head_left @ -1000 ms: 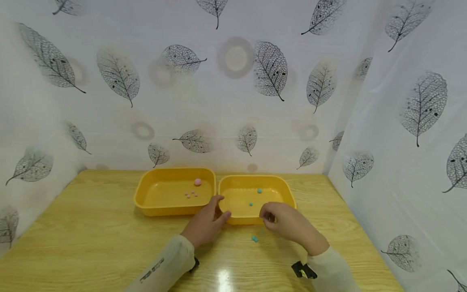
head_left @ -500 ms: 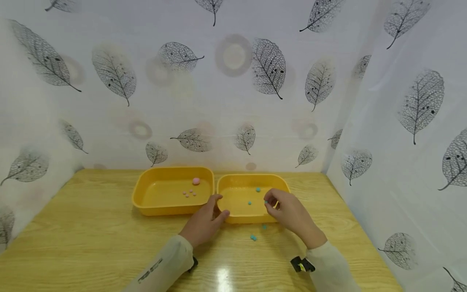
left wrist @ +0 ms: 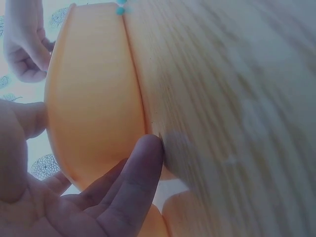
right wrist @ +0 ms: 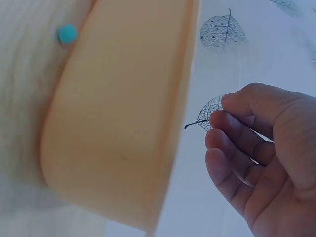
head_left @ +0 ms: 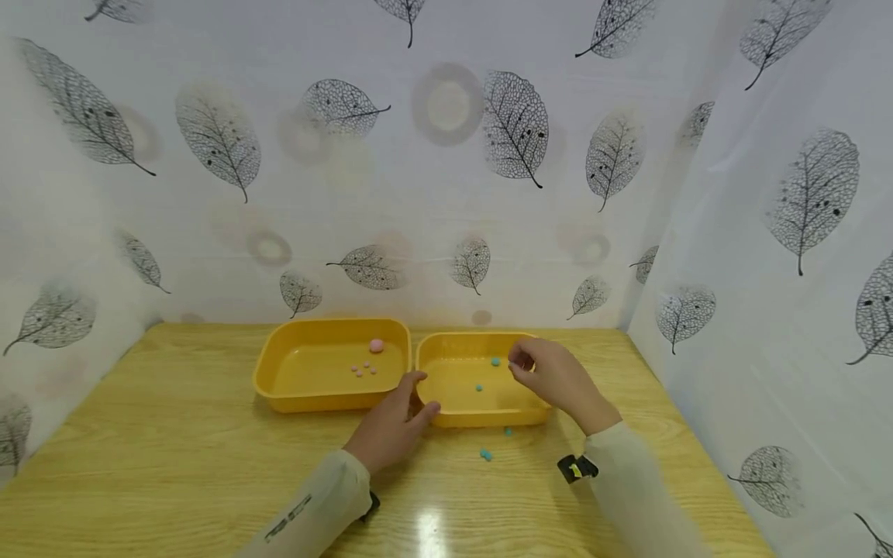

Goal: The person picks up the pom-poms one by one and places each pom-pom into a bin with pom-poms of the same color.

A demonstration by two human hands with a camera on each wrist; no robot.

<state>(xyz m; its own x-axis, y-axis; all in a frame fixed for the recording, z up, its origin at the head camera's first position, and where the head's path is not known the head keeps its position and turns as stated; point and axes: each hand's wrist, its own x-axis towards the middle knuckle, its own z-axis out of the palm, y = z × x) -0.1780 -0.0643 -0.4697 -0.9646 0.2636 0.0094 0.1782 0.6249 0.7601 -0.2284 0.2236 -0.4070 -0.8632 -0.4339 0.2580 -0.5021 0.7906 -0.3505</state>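
Wooden worktop (head_left: 174, 465); left hand (head_left: 391, 428) touches smaller tray (head_left: 488, 419), fingers apart; right hand (head_left: 561, 381) above, fingers together, contents unseen; nudges could scatter beads (head_left: 495, 361).

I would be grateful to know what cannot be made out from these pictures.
Right wrist view: whether the right-hand grip holds anything; its own fingers hide that.
Head view: the far right corner of the yellow, round-cornered tray on the right, hidden by that grip.
Left wrist view: the upper small teal piece, cut off by the top edge.
Head view: exact shapes of the four small pink pieces, too small.
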